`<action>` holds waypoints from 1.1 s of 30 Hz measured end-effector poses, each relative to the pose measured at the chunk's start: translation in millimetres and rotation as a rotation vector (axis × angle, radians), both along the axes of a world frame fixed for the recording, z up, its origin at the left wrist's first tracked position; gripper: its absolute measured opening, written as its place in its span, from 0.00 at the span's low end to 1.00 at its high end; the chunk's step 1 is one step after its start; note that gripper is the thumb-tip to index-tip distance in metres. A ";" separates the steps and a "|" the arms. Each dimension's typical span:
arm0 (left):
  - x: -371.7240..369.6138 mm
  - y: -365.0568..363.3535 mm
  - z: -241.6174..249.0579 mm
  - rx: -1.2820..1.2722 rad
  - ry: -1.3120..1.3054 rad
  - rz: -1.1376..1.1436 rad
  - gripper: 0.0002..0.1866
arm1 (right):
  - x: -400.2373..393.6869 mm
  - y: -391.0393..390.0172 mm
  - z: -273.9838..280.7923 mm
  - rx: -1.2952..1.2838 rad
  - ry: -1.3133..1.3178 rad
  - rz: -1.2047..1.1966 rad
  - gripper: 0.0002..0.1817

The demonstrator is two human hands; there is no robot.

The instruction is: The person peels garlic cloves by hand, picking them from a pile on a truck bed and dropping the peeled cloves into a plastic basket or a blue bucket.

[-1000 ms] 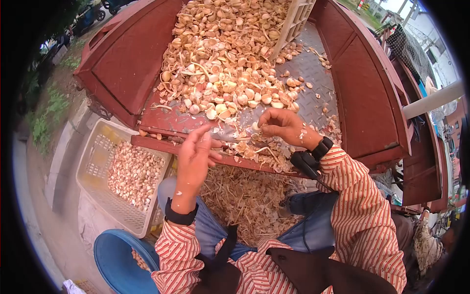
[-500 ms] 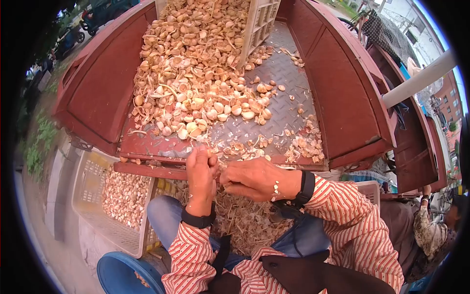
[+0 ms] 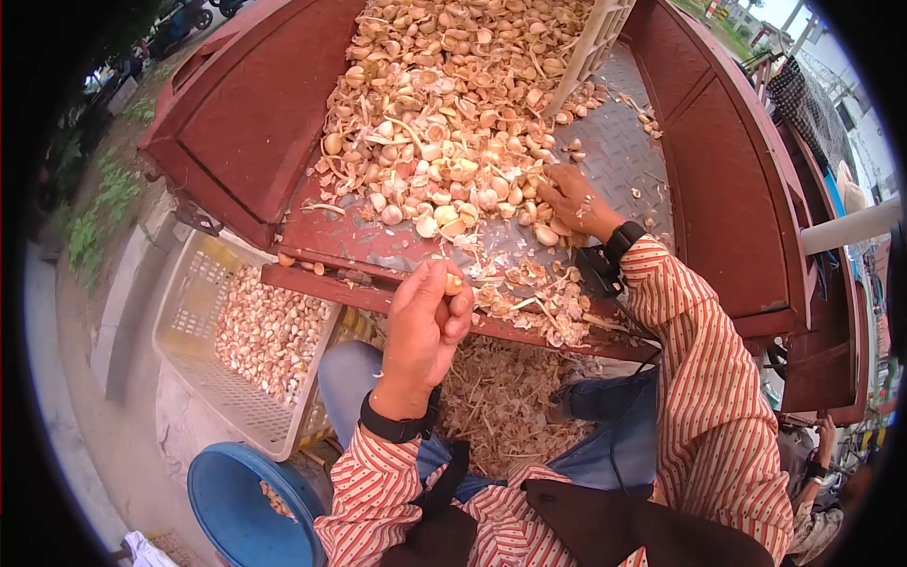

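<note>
Left hand (image 3: 422,326): clenched on a small pale garlic clove (image 3: 454,282) (kept off the front edge).
Right hand (image 3: 572,200): reaches the heap of pale papery garlic cloves (image 3: 444,113) on the red metal cart bed (image 3: 378,248); grip unclear.

A red truck bed (image 3: 605,151) carries piled garlic cloves (image 3: 444,104) and skins (image 3: 539,298).

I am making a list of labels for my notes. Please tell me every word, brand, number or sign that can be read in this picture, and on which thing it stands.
None can be read: no text shows on the white basket, the blue tub, the red truck bed or the wristbands on the left hand and the right hand.
</note>
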State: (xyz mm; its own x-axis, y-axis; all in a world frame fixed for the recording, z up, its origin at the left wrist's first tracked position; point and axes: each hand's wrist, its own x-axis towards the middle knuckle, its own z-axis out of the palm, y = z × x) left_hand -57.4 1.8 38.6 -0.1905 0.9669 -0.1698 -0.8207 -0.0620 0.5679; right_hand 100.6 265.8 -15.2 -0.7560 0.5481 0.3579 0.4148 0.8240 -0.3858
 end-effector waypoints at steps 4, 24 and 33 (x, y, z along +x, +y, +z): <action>-25.8 -21.3 1.3 -0.043 0.223 0.206 0.10 | -8.3 -51.8 16.6 -0.176 -0.032 0.017 0.23; -22.1 -11.5 -0.2 -0.046 1.039 0.293 0.11 | -3.5 -50.1 46.8 0.061 -0.065 0.104 0.11; 41.5 42.8 -7.8 0.076 0.883 0.039 0.16 | 11.9 -141.4 88.8 -0.066 0.076 0.133 0.10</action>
State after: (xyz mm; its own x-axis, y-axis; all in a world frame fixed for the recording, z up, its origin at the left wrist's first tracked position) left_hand -15.9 44.6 30.8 -0.2547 0.9596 0.1197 -0.0812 -0.1445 0.9862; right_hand 112.5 124.4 73.5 -0.7952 0.4697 0.3835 0.2715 0.8413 -0.4675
